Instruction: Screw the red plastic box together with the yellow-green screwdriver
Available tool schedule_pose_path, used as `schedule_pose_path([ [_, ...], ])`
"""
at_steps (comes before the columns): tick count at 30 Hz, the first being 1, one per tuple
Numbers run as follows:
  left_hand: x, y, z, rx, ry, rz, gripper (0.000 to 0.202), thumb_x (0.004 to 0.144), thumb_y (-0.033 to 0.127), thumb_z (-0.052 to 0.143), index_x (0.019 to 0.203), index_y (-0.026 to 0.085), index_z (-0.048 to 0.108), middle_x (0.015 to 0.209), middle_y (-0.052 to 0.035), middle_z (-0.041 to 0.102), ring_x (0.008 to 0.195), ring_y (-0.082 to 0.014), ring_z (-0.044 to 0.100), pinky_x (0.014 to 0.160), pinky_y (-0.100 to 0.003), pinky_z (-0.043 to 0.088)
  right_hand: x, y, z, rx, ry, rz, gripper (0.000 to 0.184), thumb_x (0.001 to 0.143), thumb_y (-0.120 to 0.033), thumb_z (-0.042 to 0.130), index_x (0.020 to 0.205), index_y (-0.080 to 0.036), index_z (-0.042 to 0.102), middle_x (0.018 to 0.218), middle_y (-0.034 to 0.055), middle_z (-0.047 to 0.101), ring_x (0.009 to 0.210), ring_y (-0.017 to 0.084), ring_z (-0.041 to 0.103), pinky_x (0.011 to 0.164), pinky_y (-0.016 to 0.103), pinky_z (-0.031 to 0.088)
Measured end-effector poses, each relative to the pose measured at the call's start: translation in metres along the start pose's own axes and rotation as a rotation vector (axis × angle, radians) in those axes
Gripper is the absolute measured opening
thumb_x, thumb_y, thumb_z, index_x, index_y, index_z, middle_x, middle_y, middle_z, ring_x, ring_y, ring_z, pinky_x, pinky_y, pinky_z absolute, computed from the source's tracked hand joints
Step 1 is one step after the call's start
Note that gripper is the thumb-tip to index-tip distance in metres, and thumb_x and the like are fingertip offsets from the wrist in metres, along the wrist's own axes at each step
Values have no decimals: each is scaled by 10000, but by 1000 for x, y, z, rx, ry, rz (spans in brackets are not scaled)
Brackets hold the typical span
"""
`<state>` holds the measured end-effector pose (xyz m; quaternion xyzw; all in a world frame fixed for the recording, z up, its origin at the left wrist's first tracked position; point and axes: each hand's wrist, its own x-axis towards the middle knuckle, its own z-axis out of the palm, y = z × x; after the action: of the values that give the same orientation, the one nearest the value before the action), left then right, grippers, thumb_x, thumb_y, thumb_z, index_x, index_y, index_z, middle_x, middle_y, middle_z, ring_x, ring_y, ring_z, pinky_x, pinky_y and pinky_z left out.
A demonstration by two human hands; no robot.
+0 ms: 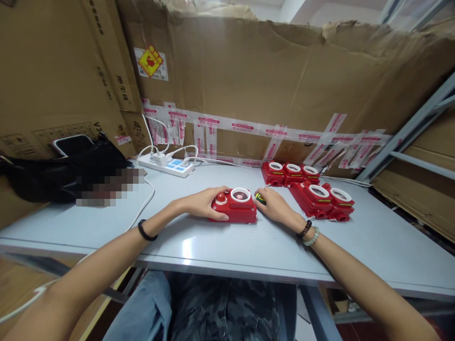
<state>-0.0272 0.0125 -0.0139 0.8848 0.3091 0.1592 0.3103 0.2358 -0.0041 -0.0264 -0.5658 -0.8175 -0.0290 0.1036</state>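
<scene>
One red box is clasped between thumb and fingers of the left hand. The right hand curls around a yellow-and-black handle; similar boxes stand beyond it.

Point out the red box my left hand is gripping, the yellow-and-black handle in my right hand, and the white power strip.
Red box (237,214): head view, front side.
Yellow-and-black handle (260,198): head view, exposed end.
White power strip (169,166): head view, socket face.

We hold a red box flat on the pale tabletop, its white-ringed round window and red knob facing up; just off its right end, we grip a yellow-and-black object, partly hidden.
</scene>
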Motion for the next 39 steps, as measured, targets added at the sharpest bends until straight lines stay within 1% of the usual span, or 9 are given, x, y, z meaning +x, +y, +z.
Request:
schedule_pose_path([
  [4,-1,1,-2,18,-13,6,822,658,525,716,1330,201,371,1261,-104,555,1076,-264,573,920,-365,458,-3,1,-3,33,-19,-30,295,912,-377,468,1068,-151,576,970,105,612,864,178,561,752,268,379],
  [12,-3,1,-11,86,-34,-35,803,657,523,717,1313,186,399,1233,-101,568,1055,-257,573,901,-338,451,-1,13,-15,67,-8,2,229,866,-365,540,933,-152,593,875,96,664,771,187,598,672,270,394],
  [14,-4,-1,-13,111,-31,-52,789,649,517,717,1297,181,418,1198,-99,582,1025,-257,579,877,-334,454,-1,19,-26,87,76,45,272,867,-400,536,993,-161,565,864,89,672,747,193,605,646,275,397],
  [18,-6,-2,-17,133,-36,-69,745,631,502,716,1251,185,450,1077,-73,613,908,-233,595,785,-309,462,-4,29,-55,160,504,150,396,779,-498,618,993,-175,537,803,66,658,685,198,594,627,287,406],
  [22,-9,0,-23,172,-23,-66,678,626,478,712,1182,183,457,1013,-58,600,860,-220,580,739,-297,453,-10,33,-72,221,666,224,282,750,-478,626,765,-201,577,653,10,603,593,162,542,598,281,399],
  [25,-12,-2,-30,161,10,-55,647,630,425,712,1160,181,432,1018,-51,587,876,-221,572,759,-305,453,-10,36,-72,411,620,229,303,761,-444,605,592,-196,559,567,-2,532,547,139,502,533,269,388],
  [32,-19,-14,-46,85,130,-22,615,621,336,720,1131,182,412,1094,-46,521,965,-223,540,830,-322,453,-7,37,-72,1118,238,340,377,606,-432,771,585,-187,486,504,-45,496,387,76,461,361,212,343],
  [35,-22,-17,-49,36,154,-14,649,620,335,723,1155,178,391,1119,-51,510,986,-225,536,850,-329,453,-7,30,-70,1232,232,328,400,567,-364,803,569,-188,443,512,-54,488,402,58,458,356,188,322],
  [39,-22,-17,-49,8,175,4,598,626,364,729,1097,179,408,1098,-44,511,999,-221,535,853,-319,454,-4,20,-60,1342,343,309,344,587,-313,773,574,-194,450,472,-75,449,370,52,431,340,187,291],
])
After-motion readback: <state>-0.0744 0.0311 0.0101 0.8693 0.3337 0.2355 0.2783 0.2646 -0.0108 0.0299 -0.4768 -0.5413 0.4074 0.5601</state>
